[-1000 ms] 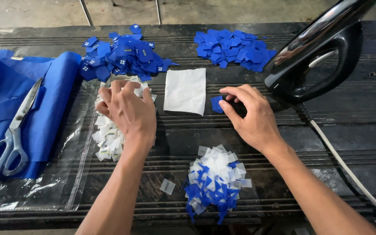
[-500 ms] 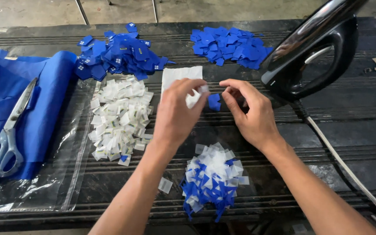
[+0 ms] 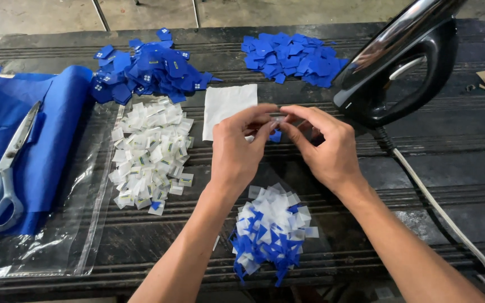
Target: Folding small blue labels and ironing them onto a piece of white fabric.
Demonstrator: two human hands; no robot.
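Head view: small clear-white tag (image 3: 278,119) pinched between left hand (image 3: 237,151) and right hand (image 3: 324,148) grips, blue square (image 3: 275,136) beneath.

Two hands (image 3: 237,151), one iron (image 3: 399,62), one scissors (image 3: 4,179)

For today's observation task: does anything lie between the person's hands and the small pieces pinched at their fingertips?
Nothing visible does. The left hand and right hand meet directly on a small clear piece and a blue piece, above the dark table.
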